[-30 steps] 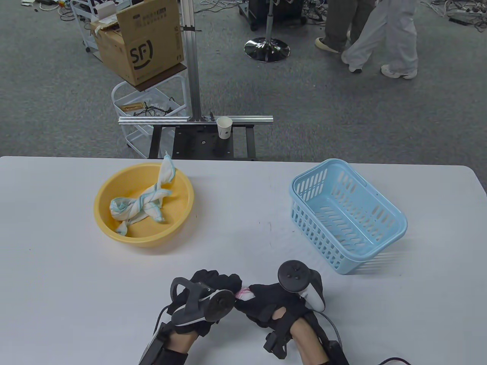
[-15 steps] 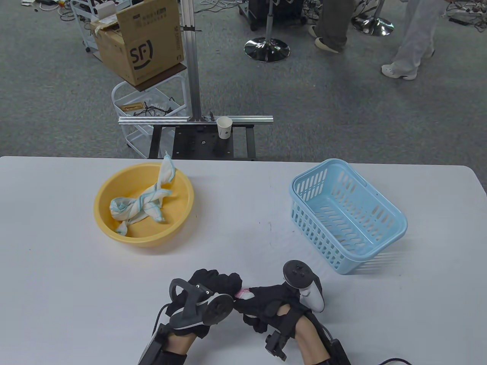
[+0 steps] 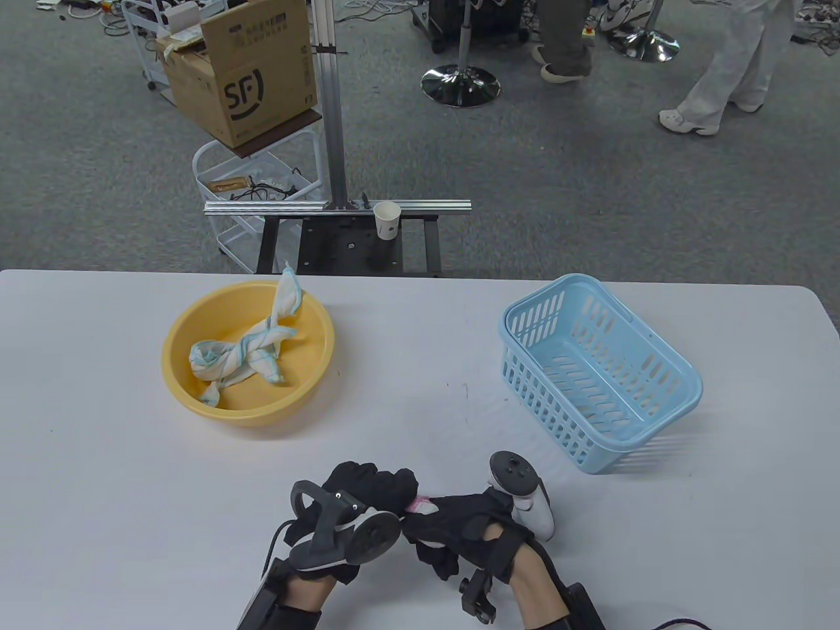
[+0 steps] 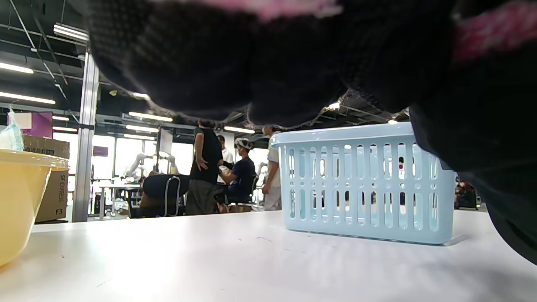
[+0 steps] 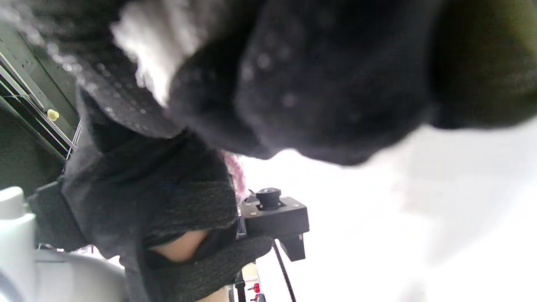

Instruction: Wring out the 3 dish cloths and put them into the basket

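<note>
Both gloved hands meet near the table's front edge, gripping a pink-and-white dish cloth [image 3: 422, 505] between them; only a small patch of it shows. My left hand [image 3: 371, 489] holds one end, my right hand [image 3: 459, 518] the other, fingers curled round it. In the left wrist view the pink cloth [image 4: 495, 31] peeks out between dark glove fingers. Two more cloths, white with blue edging [image 3: 246, 351], lie twisted in a yellow bowl [image 3: 197, 400] at the left. The light blue basket [image 3: 686, 384] stands at the right with nothing in it.
Bare white table surface lies between the bowl and the basket [image 4: 361, 184]. Beyond the table's far edge stand a metal frame with a paper cup [image 3: 387, 220], a cardboard box [image 3: 243, 72] on a cart, and people walking on the carpet.
My right hand has rolled over, its tracker tipping toward the right and slightly down. The left hand has barely moved. The cloth stays gripped between both. People in the background have walked on.
</note>
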Demonstrator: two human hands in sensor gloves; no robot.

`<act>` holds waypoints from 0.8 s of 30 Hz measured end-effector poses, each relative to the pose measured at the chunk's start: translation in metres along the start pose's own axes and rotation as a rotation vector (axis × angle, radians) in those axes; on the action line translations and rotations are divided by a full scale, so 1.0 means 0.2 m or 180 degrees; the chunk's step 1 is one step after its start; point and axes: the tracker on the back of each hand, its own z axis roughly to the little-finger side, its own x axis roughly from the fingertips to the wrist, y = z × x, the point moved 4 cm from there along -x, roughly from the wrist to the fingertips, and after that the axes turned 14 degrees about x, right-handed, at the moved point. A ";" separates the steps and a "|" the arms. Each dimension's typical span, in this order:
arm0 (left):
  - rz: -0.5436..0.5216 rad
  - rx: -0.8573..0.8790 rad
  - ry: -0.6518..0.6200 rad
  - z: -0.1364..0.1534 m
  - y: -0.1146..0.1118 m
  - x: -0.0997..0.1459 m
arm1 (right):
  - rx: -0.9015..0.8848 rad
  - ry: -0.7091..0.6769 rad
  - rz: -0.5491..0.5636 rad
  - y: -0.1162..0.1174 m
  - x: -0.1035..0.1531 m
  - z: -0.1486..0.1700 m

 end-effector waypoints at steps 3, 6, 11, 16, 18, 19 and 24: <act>0.0020 -0.0015 0.0020 0.01 -0.01 0.00 | 0.0124 0.0038 0.0080 -0.01 0.01 -0.01; 0.0020 0.0003 0.0073 0.02 0.00 0.00 | 0.0250 0.0008 0.0217 -0.03 0.01 -0.02; -0.0068 0.0115 0.0304 0.10 0.05 0.03 | 0.0229 -0.0098 0.0408 -0.06 0.04 -0.05; -0.0176 0.0339 0.0569 0.21 0.09 0.05 | 0.0671 -0.0279 0.1037 -0.16 0.10 -0.15; -0.0252 0.0418 0.0644 0.24 0.11 0.06 | 0.1018 -0.0314 0.1308 -0.19 0.16 -0.22; -0.0282 0.0448 0.0690 0.25 0.12 0.07 | 0.1239 -0.0368 0.1499 -0.21 0.18 -0.26; -0.0393 0.0648 0.0876 0.33 0.14 0.09 | 0.2361 -0.0376 0.2358 -0.33 0.34 -0.49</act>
